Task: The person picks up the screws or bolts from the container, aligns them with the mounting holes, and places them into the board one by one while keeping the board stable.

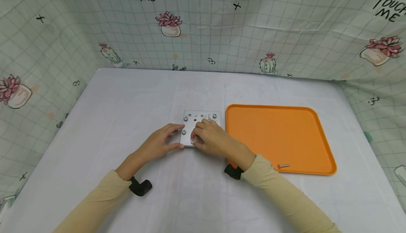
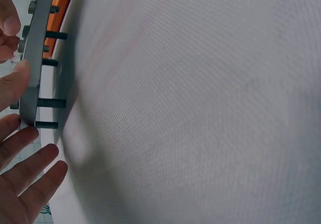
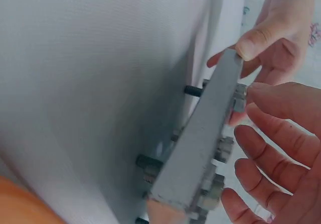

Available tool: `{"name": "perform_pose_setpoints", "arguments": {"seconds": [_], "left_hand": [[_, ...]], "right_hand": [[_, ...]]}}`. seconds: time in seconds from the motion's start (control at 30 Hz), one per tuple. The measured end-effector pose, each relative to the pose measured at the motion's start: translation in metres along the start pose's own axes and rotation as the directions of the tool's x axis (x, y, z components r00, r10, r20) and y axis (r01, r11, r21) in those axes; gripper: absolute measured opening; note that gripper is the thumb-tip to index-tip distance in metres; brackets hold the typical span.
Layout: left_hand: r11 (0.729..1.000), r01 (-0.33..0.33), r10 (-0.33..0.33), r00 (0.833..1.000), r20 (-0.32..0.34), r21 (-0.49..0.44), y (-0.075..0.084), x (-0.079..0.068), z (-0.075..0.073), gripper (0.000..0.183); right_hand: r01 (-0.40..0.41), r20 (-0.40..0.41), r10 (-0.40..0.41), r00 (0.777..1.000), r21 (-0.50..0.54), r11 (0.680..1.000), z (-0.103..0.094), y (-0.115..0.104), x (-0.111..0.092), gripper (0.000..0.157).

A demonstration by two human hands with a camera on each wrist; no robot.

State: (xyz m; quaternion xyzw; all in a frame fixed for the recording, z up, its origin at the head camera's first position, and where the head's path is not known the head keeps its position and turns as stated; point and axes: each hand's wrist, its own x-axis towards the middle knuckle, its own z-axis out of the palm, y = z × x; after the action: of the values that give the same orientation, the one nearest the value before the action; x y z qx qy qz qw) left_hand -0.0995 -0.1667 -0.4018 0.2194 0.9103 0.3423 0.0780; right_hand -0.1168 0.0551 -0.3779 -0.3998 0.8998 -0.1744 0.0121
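A flat grey metal plate (image 1: 189, 124) with holes and several bolts through it stands on the white table. My left hand (image 1: 162, 140) holds its left side, thumb by the near corner and fingers along the edge. Over the near part of the plate is my right hand (image 1: 210, 138), thumb and fingertips pinching a small bolt (image 3: 241, 91) at the near left corner. Bolt shanks (image 2: 52, 103) stick out below the plate in the left wrist view. My right hand hides part of the plate's top in the head view.
An orange tray (image 1: 276, 134) stands to the right of the plate, partly under my right forearm. One loose bolt (image 1: 283, 165) lies near the tray's front edge. A patterned cloth (image 1: 203, 25) hangs behind and beside the white table (image 1: 142, 95).
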Motion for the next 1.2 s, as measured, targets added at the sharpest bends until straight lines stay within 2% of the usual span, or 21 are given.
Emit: {"name": "perform_pose_setpoints", "arguments": {"seconds": [0.17, 0.37, 0.53, 0.77, 0.97, 1.2], "left_hand": [[1.000, 0.009, -0.009, 1.000, 0.006, 0.008, 0.000, 0.000, 0.000, 0.063], [0.999, 0.034, -0.035, 0.999, 0.016, 0.014, 0.000, 0.000, 0.000, 0.063], [0.999, 0.044, -0.044, 0.999, 0.023, 0.020, 0.001, 0.001, 0.000, 0.064], [0.999, 0.044, -0.044, 0.999, 0.021, 0.025, 0.002, 0.000, -0.002, 0.065], [0.998, 0.060, -0.060, 0.998, 0.026, 0.012, 0.003, -0.001, -0.002, 0.064], [0.999, 0.052, -0.052, 0.998, 0.035, -0.001, 0.003, 0.001, -0.002, 0.063]], "right_hand": [[-0.031, -0.012, 0.031, 0.999, 0.013, 0.999, -0.010, 0.002, -0.007, 0.012], [-0.080, -0.036, 0.082, 0.996, 0.053, 0.995, -0.031, 0.013, -0.026, 0.016], [-0.153, -0.032, 0.157, 0.987, 0.095, 0.984, -0.045, 0.029, -0.054, 0.018], [-0.288, -0.007, 0.291, 0.957, 0.115, 0.951, -0.057, 0.054, -0.098, 0.021], [-0.313, -0.003, 0.315, 0.949, 0.093, 0.945, -0.064, 0.067, -0.124, 0.020], [-0.340, 0.053, 0.338, 0.940, 0.052, 0.939, -0.064, 0.075, -0.156, 0.017]]}}
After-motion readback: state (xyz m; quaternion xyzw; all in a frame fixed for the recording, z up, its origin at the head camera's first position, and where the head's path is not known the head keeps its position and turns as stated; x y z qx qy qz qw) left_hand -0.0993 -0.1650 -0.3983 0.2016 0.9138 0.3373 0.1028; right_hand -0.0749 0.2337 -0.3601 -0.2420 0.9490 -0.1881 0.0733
